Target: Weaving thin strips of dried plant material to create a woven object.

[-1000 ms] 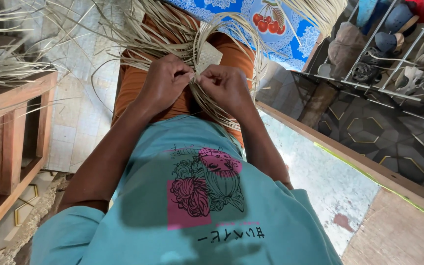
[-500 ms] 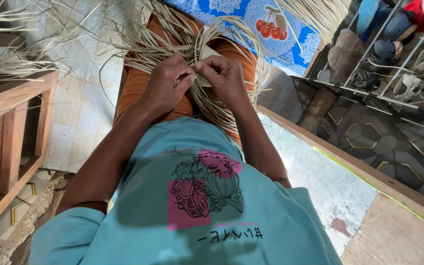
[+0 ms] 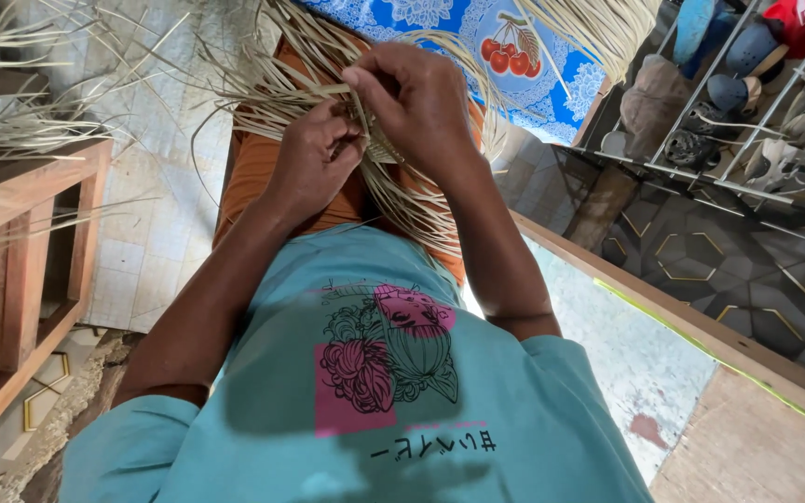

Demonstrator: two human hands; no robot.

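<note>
You are mid-weave. The woven piece sits over your lap, above the orange cloth on your thighs, with loose strips fanning out from it toward the floor and up past the top edge of the view.

Your left hand is curled shut around the lower part of the piece, fingers pressed into the strips and bracing them. Your right hand is above it, thumb and fingers pinched on one strip that runs off leftward from the fingertips. The two hands touch, so the exact crossing under them is hidden.

By the look of it, you are leading that strip across its neighbours. The next move calls for keeping the left grip firm so the finished rows do not loosen, then drawing the pinched strip snug and flat, without a twist. The strips look thin and springy, so a slack hold could let them spring apart.

A wooden frame stands at your left, a shoe rack at your right.
</note>
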